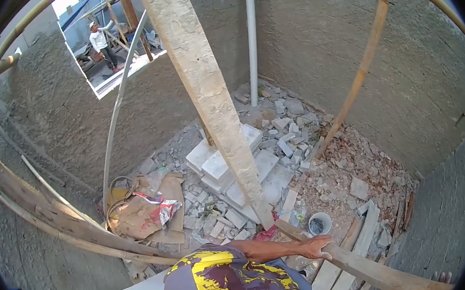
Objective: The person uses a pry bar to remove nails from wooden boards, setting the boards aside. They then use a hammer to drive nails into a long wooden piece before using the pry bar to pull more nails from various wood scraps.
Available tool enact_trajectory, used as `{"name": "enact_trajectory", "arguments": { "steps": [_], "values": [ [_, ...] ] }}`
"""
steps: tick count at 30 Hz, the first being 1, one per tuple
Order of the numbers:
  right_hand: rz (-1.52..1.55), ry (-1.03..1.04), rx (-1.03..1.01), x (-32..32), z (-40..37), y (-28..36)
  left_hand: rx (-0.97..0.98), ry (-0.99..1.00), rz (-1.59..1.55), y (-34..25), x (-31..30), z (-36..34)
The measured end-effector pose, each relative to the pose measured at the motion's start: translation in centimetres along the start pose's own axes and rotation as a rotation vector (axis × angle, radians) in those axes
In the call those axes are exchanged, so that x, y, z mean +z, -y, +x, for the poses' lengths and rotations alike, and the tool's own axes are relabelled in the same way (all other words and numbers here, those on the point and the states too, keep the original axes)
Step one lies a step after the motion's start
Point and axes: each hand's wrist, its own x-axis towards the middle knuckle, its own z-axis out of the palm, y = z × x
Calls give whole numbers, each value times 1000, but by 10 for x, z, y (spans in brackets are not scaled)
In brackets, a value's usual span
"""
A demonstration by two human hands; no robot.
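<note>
A long wooden plank (361, 265) slants from the middle of the view down to the lower right. My left hand (314, 247) grips its upper edge, with the arm coming out of a purple and yellow shirt (229, 282). Only the fingertips of my right hand (441, 277) show, at the plank's far edge near its lower right end; the rest is hidden. Just beyond the left hand, a white bucket (325, 217) on the ground holds small dark pieces. A pale, rough upright post (204, 86) comes down near the plank's upper end.
Rough plastered walls (311, 36) surround a floor of broken rubble (352, 170). White blocks (218, 166) are stacked by the post. Cardboard (138, 215) lies at left, loose boards (352, 251) at lower right. A bamboo pole (362, 71) leans right. Beyond a wall opening stands another person (100, 43).
</note>
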Motion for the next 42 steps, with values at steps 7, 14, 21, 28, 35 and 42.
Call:
{"name": "enact_trajectory", "arguments": {
  "steps": [7,14,21,28,35,42],
  "values": [
    [-90,-282,-40,6,-5,-28,-62,118,-29,-11,-58,-22],
    [18,-166,66,34,-15,-45,-33,210,-128,-26,-79,-37],
    [73,-36,210,21,-17,-75,-81,208,-325,-85,-60,-14],
    [72,319,364,32,-48,-68,-156,135,-277,-99,0,-24],
    [-531,-44,612,-150,-175,-59,-377,88,-490,-94,66,-48],
    [-943,-64,1203,-226,-434,-75,-702,-19,-864,-98,85,-72]
  ]
}}
